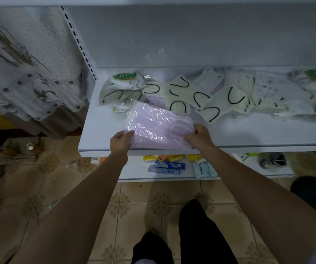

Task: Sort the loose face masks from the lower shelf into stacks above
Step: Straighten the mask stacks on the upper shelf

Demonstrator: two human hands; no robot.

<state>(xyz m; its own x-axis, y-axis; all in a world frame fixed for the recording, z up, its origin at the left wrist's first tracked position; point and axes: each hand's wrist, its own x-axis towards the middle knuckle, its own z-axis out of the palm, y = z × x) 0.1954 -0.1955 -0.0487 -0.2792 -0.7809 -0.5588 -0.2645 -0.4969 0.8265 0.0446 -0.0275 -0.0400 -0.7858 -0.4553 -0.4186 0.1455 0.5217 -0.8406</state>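
Hands: two, both bare-armed, reaching in from below; left hand (120, 141) and right hand (199, 137) meet at the front edge of the white shelf (248, 134).
Lilac mask pack (153, 126): one, wrapped in crinkled clear plastic, lying tilted on the shelf's front edge between the two hands.
Left fingers (128, 134): curled, pinching the pack's near left corner.
Right fingers (198, 130): curled round the pack's right end, thumb side on top.
Cream masks (183, 96): at least four, loose, with black ear loops, spread overlapping across the shelf just behind the pack; the exact count cannot be told.
Green-labelled packs: two, one at the shelf's left end (126, 80), close behind the lilac pack, and one at the far right (313, 79), well apart from both hands.
Lower shelf (248, 172): one, under the hands, carrying two blue toothpaste boxes (169, 165) among other small cartons.
Patterned cloth (29, 82): one, hanging left of the shelving.
Tiled floor (153, 202): beneath, with the person's dark-clothed legs.
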